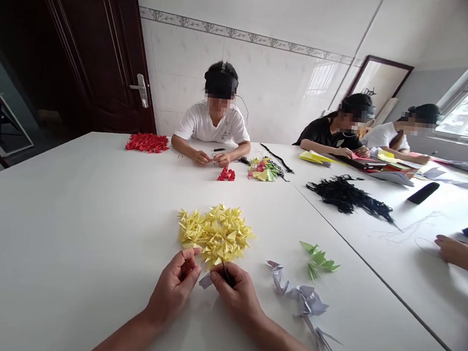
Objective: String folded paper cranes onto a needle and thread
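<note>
In front of me, my right hand (pixel 235 287) pinches a lavender folded paper piece (pixel 206 281). A thin dark strip (pixel 228 274) also shows between its thumb and fingers; its kind is unclear. Beside it, my left hand (pixel 178 277) has its thumb and fingers drawn together, and what they hold, if anything, is too small to make out. Just beyond both hands lies a pile of yellow folded paper cranes (pixel 218 232). To the right are several lavender paper cranes (pixel 308 301) and a small group of green ones (pixel 320 259).
Across the white table (pixel 89 222), a person (pixel 212 121) works near red folded paper (pixel 146 142) and a multicoloured paper bundle (pixel 264 169). Black cords (pixel 350 195) lie on the right, past the table seam. Another person's hand (pixel 460 255) reaches in there; two more people sit behind.
</note>
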Demonstrator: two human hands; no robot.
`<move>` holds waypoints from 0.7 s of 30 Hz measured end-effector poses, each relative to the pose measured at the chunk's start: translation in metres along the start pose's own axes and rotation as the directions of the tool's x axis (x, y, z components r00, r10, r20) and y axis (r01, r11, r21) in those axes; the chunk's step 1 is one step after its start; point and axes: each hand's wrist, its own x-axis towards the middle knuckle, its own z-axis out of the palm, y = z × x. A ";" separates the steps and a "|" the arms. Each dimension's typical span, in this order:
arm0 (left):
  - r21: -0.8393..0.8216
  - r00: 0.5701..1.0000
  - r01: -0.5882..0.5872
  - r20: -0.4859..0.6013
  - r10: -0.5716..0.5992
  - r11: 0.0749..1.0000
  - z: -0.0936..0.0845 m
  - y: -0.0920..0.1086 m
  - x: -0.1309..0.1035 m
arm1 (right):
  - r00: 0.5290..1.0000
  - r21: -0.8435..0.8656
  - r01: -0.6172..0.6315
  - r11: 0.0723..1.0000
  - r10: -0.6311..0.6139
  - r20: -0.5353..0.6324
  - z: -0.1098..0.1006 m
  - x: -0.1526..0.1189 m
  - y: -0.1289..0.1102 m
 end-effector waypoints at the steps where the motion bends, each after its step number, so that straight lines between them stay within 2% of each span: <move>1: 0.002 1.000 0.001 0.000 -0.001 1.000 0.000 0.000 0.000 | 1.000 0.001 0.000 1.000 0.000 -0.006 0.001 0.000 0.001; 6: -0.011 1.000 0.008 -0.003 -0.008 1.000 -0.002 -0.002 0.000 | 0.999 -0.002 -0.018 1.000 0.018 -0.044 0.008 -0.004 -0.005; 9: -0.009 1.000 0.004 0.002 -0.004 1.000 -0.002 -0.006 0.001 | 0.997 -0.025 -0.044 0.999 0.042 -0.065 -0.003 0.002 -0.014; 11: 0.004 1.000 -0.009 -0.008 0.009 1.000 -0.002 -0.008 0.002 | 0.994 -0.066 -0.052 0.996 0.046 -0.101 -0.026 0.016 -0.020; 13: 0.022 1.000 -0.017 -0.019 0.018 1.000 -0.002 -0.009 0.003 | 0.982 -0.124 -0.074 0.990 0.050 -0.182 -0.058 0.039 -0.021; 17: 0.050 1.000 -0.026 -0.010 0.027 0.998 -0.002 -0.009 0.004 | 0.922 -0.219 -0.283 0.934 0.202 -0.330 -0.117 0.089 -0.007; 21: 0.039 1.000 -0.016 0.004 0.016 0.999 -0.002 -0.007 0.004 | 0.863 -0.262 -0.445 0.857 0.333 -0.379 -0.141 0.117 0.013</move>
